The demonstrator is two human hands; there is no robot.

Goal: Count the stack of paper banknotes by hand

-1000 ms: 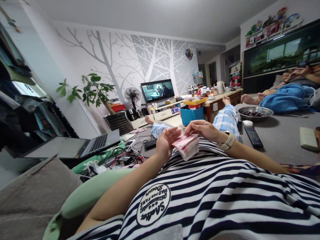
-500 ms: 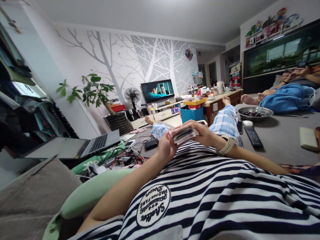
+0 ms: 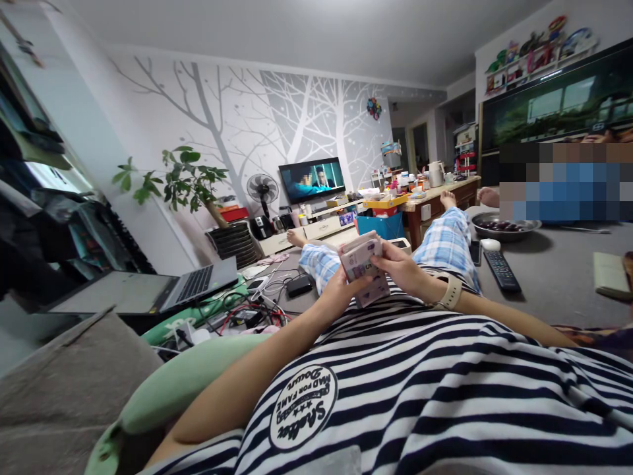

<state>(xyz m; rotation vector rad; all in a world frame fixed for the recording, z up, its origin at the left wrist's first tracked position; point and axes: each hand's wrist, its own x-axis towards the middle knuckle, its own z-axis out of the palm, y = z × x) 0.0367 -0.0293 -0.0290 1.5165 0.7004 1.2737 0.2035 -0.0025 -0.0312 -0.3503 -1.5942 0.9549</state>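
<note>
A thick stack of banknotes [image 3: 362,260], pale with purple print and a figure 5, is held above my striped shirt [image 3: 395,369], its printed face tilted toward me. My left hand [image 3: 339,290] grips the stack from the left and below, with the thumb across its face. On the other side my right hand [image 3: 401,269] pinches the right edge, thumb on the front. Its fingers behind the notes are hidden. A pale watch [image 3: 449,290] is on my right wrist.
On the grey couch to the right are a remote control [image 3: 502,270], a metal bowl [image 3: 531,226] of dark round fruit and a booklet [image 3: 612,274]. Tangled cables and a laptop [image 3: 202,280] lie at left. Beyond my legs stands a cluttered table [image 3: 445,191]. Another person rests at far right, partly blurred out.
The stack of banknotes has turned from edge-on to showing its printed face. My left thumb now lies across the front, and my right fingers have shifted to its right edge.
</note>
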